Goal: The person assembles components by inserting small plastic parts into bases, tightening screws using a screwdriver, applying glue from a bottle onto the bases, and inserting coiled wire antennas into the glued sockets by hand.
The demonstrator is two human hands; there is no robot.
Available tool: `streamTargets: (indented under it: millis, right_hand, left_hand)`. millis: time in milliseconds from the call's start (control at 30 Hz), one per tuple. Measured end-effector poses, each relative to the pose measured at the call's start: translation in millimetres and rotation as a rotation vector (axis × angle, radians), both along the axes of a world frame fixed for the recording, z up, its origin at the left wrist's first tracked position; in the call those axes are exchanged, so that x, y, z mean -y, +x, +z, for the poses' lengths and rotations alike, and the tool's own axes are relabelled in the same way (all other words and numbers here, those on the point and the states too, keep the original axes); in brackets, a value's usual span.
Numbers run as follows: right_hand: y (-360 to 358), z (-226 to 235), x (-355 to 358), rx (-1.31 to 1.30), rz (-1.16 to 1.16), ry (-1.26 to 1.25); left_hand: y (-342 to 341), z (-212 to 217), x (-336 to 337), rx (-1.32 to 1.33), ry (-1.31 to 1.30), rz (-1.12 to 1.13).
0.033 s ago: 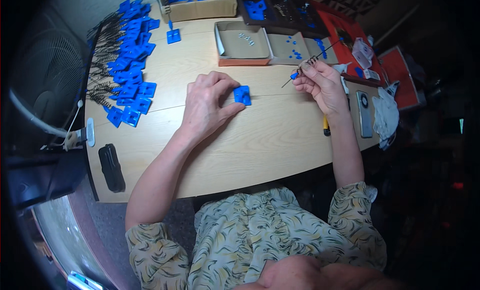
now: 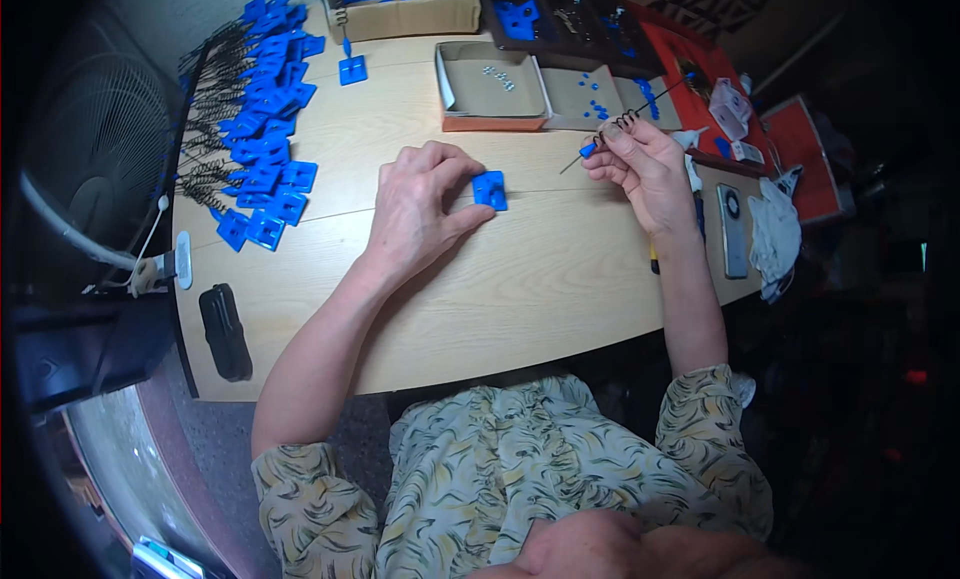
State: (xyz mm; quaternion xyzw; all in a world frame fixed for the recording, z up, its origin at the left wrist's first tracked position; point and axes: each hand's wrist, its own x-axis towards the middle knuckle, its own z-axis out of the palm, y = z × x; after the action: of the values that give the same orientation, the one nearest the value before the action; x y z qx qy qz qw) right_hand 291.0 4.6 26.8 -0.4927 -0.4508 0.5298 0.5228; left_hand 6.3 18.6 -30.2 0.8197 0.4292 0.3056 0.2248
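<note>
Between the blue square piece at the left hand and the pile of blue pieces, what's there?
The left hand, then a stretch of wood tabletop, between the blue square piece and the pile of blue pieces. Head view shows it.

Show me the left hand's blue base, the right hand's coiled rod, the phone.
Blue base [image 2: 490,191]: head view, middle of its top.
Coiled rod [image 2: 629,116]: head view, its dark coils.
Phone [image 2: 735,237]: head view, middle of its back.

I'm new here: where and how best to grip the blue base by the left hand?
Probably pinch the blue base by its near and far edges, from the left, like the left hand: it lies flat, with its middle raised.
</note>
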Motion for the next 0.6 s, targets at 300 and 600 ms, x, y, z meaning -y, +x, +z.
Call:
streamTargets:
  millis: [300,600]
  right_hand:
    - [-70.8,-9.4,-0.5,0.237,0.052,0.383]
    - [-71.0,-11.8,0.9,0.456,-0.012,0.436]
  left_hand:
    - [-1.9,-0.5,2.4,0.042,-0.016,0.017]
    - [-0.6,2.0,1.5,0.018,-0.018,0.015]
